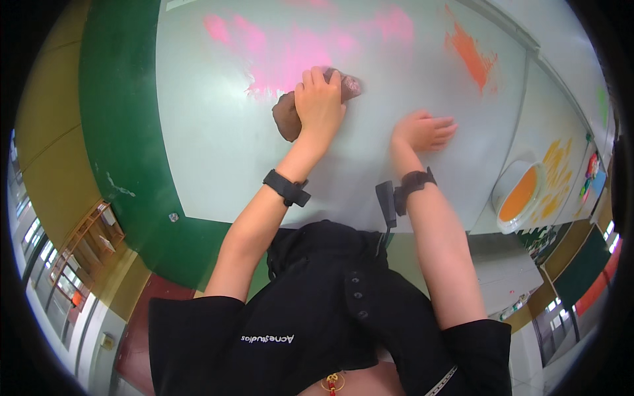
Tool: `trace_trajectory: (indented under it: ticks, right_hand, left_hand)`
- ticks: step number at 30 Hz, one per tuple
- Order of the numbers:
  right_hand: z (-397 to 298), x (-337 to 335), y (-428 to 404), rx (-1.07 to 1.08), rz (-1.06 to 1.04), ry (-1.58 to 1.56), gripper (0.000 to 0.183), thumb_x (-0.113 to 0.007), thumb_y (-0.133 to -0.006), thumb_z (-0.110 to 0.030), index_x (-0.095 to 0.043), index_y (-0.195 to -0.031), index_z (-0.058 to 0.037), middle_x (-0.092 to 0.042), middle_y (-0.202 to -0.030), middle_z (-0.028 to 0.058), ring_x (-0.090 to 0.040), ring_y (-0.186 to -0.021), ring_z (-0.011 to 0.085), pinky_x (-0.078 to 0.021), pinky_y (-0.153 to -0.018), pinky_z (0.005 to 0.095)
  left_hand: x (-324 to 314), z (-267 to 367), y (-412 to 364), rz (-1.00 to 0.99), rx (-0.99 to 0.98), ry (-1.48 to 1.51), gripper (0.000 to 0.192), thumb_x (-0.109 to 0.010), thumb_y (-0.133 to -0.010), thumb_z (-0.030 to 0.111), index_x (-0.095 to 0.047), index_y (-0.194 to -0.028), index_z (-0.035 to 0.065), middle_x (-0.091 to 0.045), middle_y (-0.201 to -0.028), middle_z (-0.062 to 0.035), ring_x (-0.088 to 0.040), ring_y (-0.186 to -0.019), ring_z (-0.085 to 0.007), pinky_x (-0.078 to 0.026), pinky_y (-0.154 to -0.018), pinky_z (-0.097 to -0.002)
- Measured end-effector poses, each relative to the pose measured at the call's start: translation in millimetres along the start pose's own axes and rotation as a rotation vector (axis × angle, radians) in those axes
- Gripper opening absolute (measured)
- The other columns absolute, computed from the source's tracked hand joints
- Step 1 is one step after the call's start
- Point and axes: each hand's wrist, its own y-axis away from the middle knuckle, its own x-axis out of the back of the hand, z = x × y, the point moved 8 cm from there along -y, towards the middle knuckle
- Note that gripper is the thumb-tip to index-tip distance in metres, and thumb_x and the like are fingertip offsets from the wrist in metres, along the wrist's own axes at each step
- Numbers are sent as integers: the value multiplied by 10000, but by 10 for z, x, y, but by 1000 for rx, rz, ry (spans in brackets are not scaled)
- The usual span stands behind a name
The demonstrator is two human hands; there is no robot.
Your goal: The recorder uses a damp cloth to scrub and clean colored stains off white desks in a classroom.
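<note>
My left hand (pixel 319 101) presses a brown cloth (pixel 287 116) flat against a smooth white surface (pixel 223 148). The cloth bunches under my fingers, and its far end (pixel 351 86) carries a pale pink mark. A broad pink smear (pixel 302 49) spreads just beyond that hand. My right hand (pixel 428 131), slightly blurred, holds nothing; its fingers are extended and point to the right. Whether it touches the surface, I cannot tell. Black straps circle both wrists, and a dark flat piece (pixel 386 203) sticks out beside the right one.
An orange smear (pixel 470 57) marks the far right of the surface. Further right, a white tub (pixel 502 185) with orange contents stands near yellow smears (pixel 557 168). Small colourful items (pixel 589 173) lie at the right edge. A green border (pixel 119 148) runs along the left.
</note>
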Motion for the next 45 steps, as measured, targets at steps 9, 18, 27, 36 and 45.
trace_trajectory:
  ticks: [9, 18, 27, 36, 45]
  right_hand:
    - [-18, 36, 52, 22, 12, -19, 571, -406, -797, -179, -277, -1305, 49, -267, -1366, 221, -269, -1263, 352, -198, -1028, 516]
    - [1, 80, 34, 5, -6, -24, 565, -405, -794, -172, -292, -1307, 37, -272, -1365, 211, -279, -1260, 345, -206, -1023, 519]
    - [24, 76, 9, 9, 8, -17, 549, -405, -795, -169, -312, -1299, 30, -285, -1359, 202, -294, -1253, 348, -212, -1023, 519]
    - [40, 88, 14, 19, 16, -10, 554, -405, -792, -170, -310, -1299, 32, -285, -1359, 206, -289, -1255, 350, -196, -1031, 515]
    - [27, 92, -1, 12, 25, -20, 563, -408, -791, -174, -305, -1304, 34, -284, -1359, 209, -282, -1263, 344, -189, -1035, 514]
  left_hand:
    - [-45, 30, -65, -11, -42, -112, 520, -733, -482, 118, -585, -979, 83, -503, -935, -93, -475, -882, -229, -371, -620, -321]
    - [13, 85, 85, 29, -24, 28, 506, -661, -516, 20, -617, -1014, 101, -509, -949, -111, -503, -877, -274, -426, -676, -357]
    - [-34, 162, 53, -20, 45, -26, 457, -674, -526, 43, -633, -976, 110, -514, -945, -107, -495, -891, -278, -411, -649, -364]
    - [-166, 149, -48, -93, 69, -149, 556, -743, -502, 123, -585, -1035, 116, -504, -943, -89, -472, -894, -241, -374, -665, -338]
    - [-76, 141, -31, 0, -11, -97, 601, -713, -514, 47, -565, -1094, 99, -492, -964, -117, -468, -945, -274, -377, -734, -343]
